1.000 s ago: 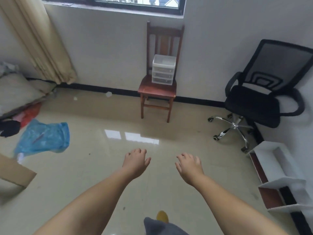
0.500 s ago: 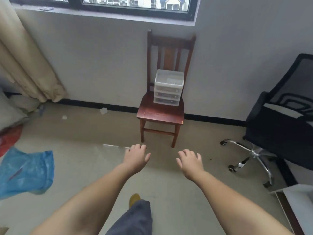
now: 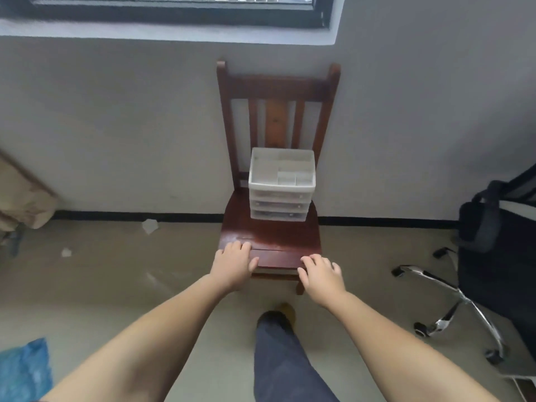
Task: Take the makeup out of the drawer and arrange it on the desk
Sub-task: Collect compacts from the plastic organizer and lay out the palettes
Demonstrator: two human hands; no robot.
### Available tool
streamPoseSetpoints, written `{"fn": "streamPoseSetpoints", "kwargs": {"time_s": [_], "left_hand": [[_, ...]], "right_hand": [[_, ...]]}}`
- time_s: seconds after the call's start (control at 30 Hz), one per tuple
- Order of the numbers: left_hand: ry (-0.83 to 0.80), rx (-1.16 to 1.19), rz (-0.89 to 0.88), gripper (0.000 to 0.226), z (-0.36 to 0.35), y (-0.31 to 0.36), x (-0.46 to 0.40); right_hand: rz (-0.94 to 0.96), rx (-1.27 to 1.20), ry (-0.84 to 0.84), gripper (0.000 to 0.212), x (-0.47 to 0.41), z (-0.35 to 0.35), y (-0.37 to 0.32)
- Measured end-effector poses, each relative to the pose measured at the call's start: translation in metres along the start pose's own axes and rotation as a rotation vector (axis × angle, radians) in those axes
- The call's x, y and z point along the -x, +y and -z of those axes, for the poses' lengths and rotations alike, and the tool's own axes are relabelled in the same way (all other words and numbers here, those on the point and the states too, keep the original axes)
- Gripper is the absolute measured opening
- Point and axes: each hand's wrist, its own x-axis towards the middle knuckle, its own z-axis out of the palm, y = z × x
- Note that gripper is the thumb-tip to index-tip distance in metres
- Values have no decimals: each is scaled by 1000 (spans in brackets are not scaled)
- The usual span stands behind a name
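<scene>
The wooden chair (image 3: 271, 239) is showing a glossy varnished seat; the drawer unit (image 3: 281, 188) is looking like translucent, smooth plastic.

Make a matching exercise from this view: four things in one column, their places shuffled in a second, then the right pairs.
Things:
1. drawer unit
2. office chair
3. blue bag
4. wooden chair

Places:
A. floor, lower left corner
B. against the wall under the window
C. on the wooden seat
D. right edge of the view

Pairs: 1-C, 2-D, 3-A, 4-B
</scene>
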Motion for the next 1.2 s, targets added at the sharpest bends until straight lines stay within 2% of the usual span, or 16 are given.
{"fn": "streamPoseSetpoints", "kwargs": {"time_s": [0.2, 0.37, 0.43, 0.57, 0.63, 0.7, 0.77, 0.9, 1.03, 1.2], "left_hand": [[-6, 47, 45, 42, 18, -3, -130], [22, 72, -64, 51, 15, -14, -219], [13, 45, -141, 57, 8, -20, -243], [-80, -63, -196, 60, -19, -34, -271], [-84, -127, -235, 63, -31, -39, -275], [-22, -136, -281, 66, -35, -41, -274], [50, -129, -303, 67, -38, -43, -275], [78, -139, -324, 65, -41, -42, -275], [19, -206, -331, 66, -40, -45, -275], [-68, -238, -334, 68, -41, -50, -275]], "right_hand": [[5, -159, -122, 41, -144, 29, 4], [-181, -625, -152, 40, -240, 26, -9], [-375, -909, -157, 39, -269, 19, -20], [-818, -1743, -107, 35, -312, 3, -36], [-931, -2030, 1, 28, -327, -3, -38], [-977, -2210, 105, 25, -337, -6, -41], [-997, -2292, 159, 25, -342, -8, -43], [-1018, -2337, 165, 22, -344, -12, -43], [-1003, -2423, 183, 21, -343, -16, -47], [-1046, -2428, 203, 39, -344, -20, -47]]}}
